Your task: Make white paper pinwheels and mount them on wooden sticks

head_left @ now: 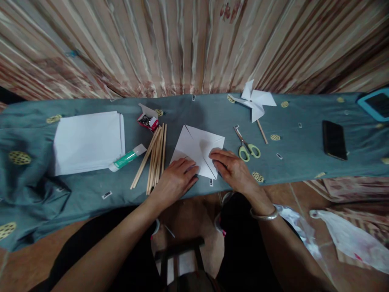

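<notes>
A square white sheet of paper lies on the cloth-covered table in front of me, with slits running inward from its corners. My left hand is on its near left edge, fingers bent over the top and thumb by the edge. At the near right edge, my right hand grips the paper with curled fingers and thumb; a silver bangle circles that wrist. Scissors with green handles rest just beyond the right hand. Several wooden sticks lie beside the left hand.
A paper pinwheel on a stick lies at the back right. Leftward are a paper stack, a green glue tube and an open red box of small metal pieces. Rightward are a black phone and a blue-framed device.
</notes>
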